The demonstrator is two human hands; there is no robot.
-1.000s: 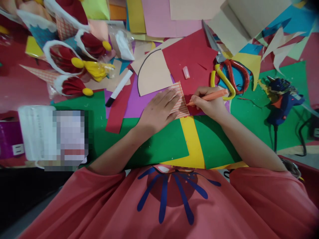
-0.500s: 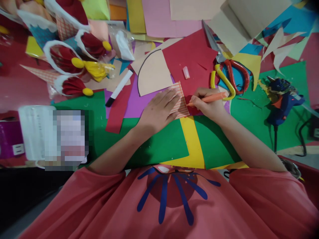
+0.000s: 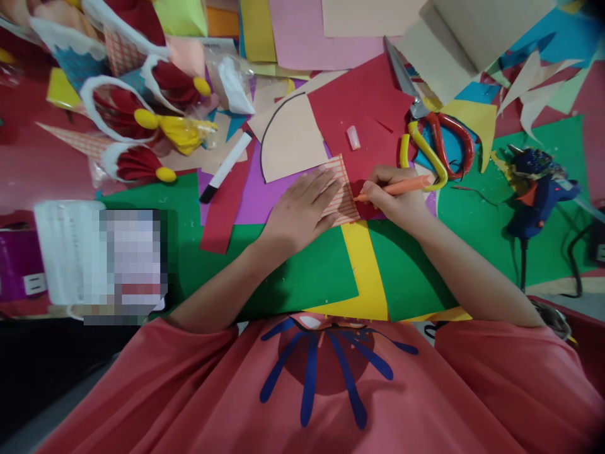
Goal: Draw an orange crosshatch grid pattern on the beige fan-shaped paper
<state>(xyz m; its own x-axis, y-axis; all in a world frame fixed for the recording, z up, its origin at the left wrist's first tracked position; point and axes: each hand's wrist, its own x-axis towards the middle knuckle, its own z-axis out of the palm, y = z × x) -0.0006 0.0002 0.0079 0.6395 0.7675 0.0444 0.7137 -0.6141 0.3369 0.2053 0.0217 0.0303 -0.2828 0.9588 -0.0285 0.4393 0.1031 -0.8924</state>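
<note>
Flat on a piece of pale paper with orange lines lies my left hand, its fingers stretched out and covering much of the paper. My right hand grips an orange marker, whose tip meets the right edge of that lined paper. Under and behind it is a red sheet with the marker's small pale pink cap lying on it. Just left of the red sheet sits a beige fan-shaped paper with a black curved edge.
Scissors with red and yellow handles lie beyond my right hand. A blue glue gun rests at the right on green sheet. Paper cones crowd the upper left, near a white marker. A phone lies at the left.
</note>
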